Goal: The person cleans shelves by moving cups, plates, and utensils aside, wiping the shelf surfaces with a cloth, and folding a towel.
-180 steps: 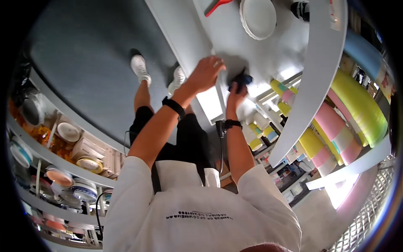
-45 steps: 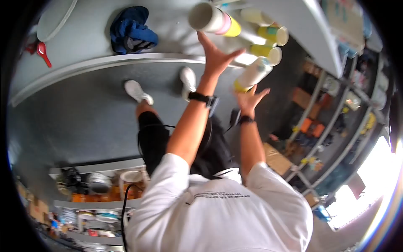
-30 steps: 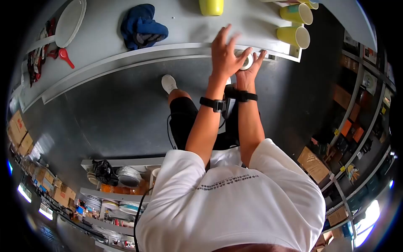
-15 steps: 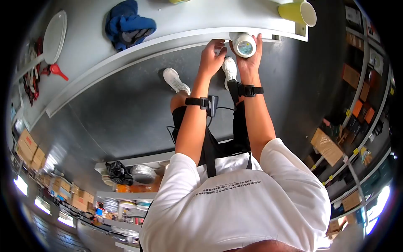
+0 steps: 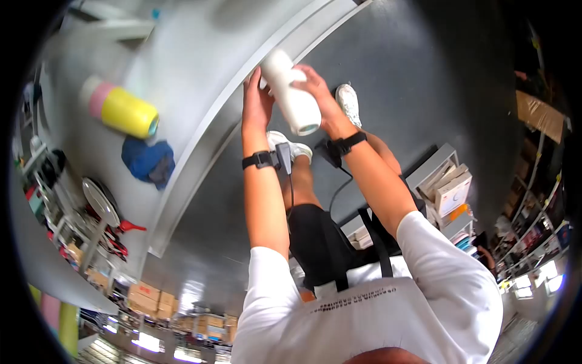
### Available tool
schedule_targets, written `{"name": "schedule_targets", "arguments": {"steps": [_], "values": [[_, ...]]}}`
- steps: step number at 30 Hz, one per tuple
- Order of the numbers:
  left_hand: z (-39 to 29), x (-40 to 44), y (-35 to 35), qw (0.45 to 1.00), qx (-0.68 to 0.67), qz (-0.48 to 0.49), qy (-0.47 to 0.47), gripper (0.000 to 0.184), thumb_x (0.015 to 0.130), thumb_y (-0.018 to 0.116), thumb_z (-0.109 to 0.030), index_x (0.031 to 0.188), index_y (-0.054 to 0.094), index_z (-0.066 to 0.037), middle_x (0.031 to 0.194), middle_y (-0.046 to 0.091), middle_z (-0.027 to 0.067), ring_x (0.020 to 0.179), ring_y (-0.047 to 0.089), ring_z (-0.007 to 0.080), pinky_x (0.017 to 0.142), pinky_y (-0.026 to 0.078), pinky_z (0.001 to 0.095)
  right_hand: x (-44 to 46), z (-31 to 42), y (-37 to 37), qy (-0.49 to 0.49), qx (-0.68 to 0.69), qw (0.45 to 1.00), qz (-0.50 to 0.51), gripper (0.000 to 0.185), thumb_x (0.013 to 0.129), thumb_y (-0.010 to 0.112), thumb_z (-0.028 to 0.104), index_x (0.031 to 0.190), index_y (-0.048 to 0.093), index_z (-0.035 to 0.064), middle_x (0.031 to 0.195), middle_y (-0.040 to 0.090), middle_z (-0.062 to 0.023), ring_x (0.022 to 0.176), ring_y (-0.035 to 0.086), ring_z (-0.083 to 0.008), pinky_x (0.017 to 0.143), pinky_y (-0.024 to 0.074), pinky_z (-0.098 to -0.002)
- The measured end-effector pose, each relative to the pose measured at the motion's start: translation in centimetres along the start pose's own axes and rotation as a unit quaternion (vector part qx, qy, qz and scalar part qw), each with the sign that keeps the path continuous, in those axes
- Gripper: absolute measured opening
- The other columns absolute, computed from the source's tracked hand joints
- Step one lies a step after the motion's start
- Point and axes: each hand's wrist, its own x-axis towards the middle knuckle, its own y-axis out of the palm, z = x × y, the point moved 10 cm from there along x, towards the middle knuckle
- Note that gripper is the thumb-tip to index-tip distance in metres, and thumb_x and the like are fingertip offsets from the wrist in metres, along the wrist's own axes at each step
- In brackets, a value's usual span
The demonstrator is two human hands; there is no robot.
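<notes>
Between my two hands is a white cup, long and blurred, tilted with its round end with a teal label toward me. My left hand is closed against its left side, fingers pointing up. My right hand wraps the other side, its fingers across the middle. Motion blur hides whether the white shape is one cup or two joined ones. Both hands are just over the near edge of the white table.
On the table lie a yellow cup stack with pink and white parts, a blue cloth and a white round plate-like thing. Boxes stand on a low shelf at right. My feet are on the dark floor.
My left hand has come onto the white cup, which now lies tilted between both hands. My view has turned, bringing the yellow and pink cup stack into sight at left.
</notes>
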Motion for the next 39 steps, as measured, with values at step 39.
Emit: {"name": "schedule_targets", "arguments": {"steps": [39], "values": [[-7.4, -12.3, 16.5, 0.634, 0.761, -0.004, 0.141, 0.086, 0.062, 0.080, -0.025, 0.130, 0.032, -0.004, 0.124, 0.047, 0.0207, 0.119, 0.055, 0.0350, 0.098, 0.052, 0.0473, 36.3, 9.7, -18.2, -0.145, -0.434, 0.857, -0.236, 0.053, 0.087, 0.070, 0.039, 0.127, 0.060, 0.0065, 0.114, 0.067, -0.0157, 0.103, 0.066, -0.0323, 0.091, 0.0508, -0.0433]]}}
